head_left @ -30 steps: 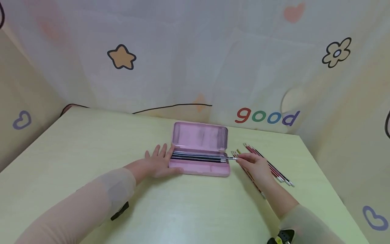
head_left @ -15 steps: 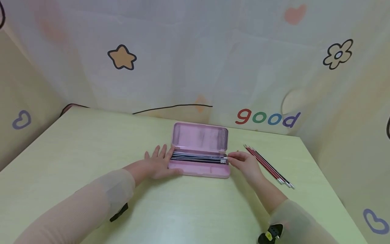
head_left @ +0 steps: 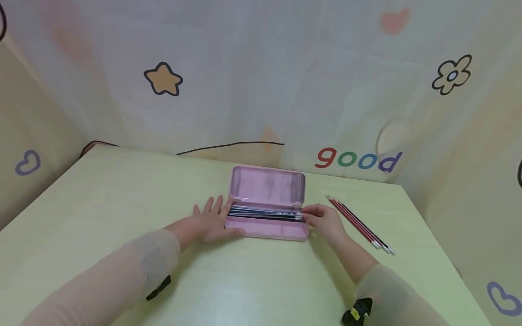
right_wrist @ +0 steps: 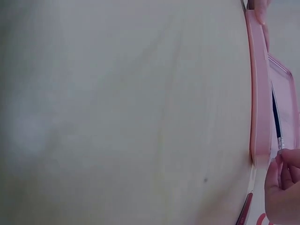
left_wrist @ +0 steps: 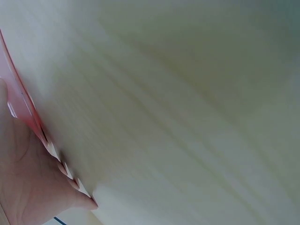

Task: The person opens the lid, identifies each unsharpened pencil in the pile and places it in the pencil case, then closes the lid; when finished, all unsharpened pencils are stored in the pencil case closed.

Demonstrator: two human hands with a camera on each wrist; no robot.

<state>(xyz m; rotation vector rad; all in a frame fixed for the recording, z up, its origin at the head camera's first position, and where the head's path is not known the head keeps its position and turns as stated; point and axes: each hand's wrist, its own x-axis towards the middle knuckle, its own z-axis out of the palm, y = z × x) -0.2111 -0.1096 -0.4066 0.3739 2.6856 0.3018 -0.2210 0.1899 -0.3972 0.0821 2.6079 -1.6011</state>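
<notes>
A pink pencil case (head_left: 265, 231) lies with its lid up on the table, holding several dark pencils (head_left: 265, 213) in its rear part. My left hand (head_left: 210, 225), fingers spread, rests against the case's left end, with the thumb along the front edge. At the right end, my right hand (head_left: 324, 222) pinches the silver-tipped end of a dark pencil (right_wrist: 276, 112) between thumb and fingers. That pencil lies at or in the case among the others. To the right of this hand are several loose red and black pencils (head_left: 360, 224).
The pale table (head_left: 244, 280) extends to both sides and in front of the case. A printed cloth backdrop (head_left: 244, 90) stands behind it. In the right wrist view, part of a red pencil (right_wrist: 244, 211) shows near the case's end.
My right hand has moved left, bringing the pencil's end to the case's right edge. Loose pencils seen beside that hand earlier are now out of sight in the head view. My left hand stays put.
</notes>
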